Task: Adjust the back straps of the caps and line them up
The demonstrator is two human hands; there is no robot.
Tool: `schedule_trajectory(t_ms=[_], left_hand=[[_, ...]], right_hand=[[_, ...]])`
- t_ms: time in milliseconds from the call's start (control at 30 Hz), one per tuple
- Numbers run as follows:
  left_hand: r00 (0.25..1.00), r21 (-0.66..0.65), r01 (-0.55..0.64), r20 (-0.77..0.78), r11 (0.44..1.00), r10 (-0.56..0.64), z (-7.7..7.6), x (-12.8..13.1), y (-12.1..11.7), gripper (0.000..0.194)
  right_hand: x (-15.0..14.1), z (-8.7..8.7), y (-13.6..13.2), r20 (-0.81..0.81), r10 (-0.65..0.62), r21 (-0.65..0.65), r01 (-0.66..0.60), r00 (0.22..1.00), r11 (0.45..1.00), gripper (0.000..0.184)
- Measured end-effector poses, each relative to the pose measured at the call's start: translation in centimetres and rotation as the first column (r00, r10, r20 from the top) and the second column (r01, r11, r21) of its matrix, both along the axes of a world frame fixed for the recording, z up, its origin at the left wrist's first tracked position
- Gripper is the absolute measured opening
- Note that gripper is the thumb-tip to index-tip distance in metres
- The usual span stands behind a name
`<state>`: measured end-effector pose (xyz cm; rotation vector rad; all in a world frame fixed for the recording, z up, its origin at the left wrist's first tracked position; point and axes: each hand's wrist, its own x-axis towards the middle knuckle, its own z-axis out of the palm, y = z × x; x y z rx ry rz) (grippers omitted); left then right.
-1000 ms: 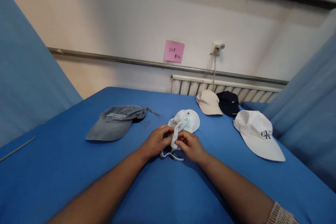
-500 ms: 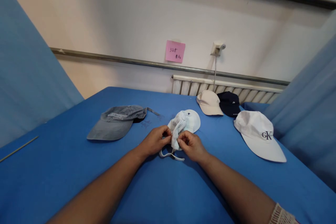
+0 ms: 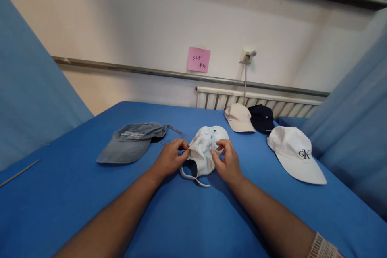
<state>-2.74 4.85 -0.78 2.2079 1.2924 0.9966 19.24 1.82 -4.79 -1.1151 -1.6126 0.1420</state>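
The gray cap sits left of the left hand, which pinches the left edge of the pale cap. That cap lies between both hands, strap near, brim far and a bit right. The right hand, by the brim, has finger and thumb apart; I can't tell if it touches.

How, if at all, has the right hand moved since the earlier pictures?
Yes: the right hand moved rightward, slightly forward, judged against the pink sticky note.

2 bare forearms reach forward, fingers bent inward.
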Motion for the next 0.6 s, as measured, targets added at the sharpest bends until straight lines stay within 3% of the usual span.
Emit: schedule_trajectory(t_ms=[167, 433, 600], left_hand=[[1.0, 0.031, -0.015, -0.017, 0.999, 0.016, -0.2, -0.1, 0.2, 0.009], [0.972, 0.035, -0.23, -0.048, 0.972, 0.232, -0.1, -0.8, 1.0, 0.006], [0.957, -0.013, -0.281, -0.082, 0.96, 0.279, -0.5, -1.0, 1.4, 0.006]], right_hand=[[0.5, -0.9, 1.3, 0.11, 0.002, -0.188, 0.019, 0.994, 0.982, 0.012], [1.5, -0.8, 1.5, -0.07, 0.037, -0.13, -0.046, 0.997, 0.99, 0.018], [1.1, -1.4, 1.9, -0.019, 0.046, -0.191, -0.048, 0.999, 0.98, 0.018]])
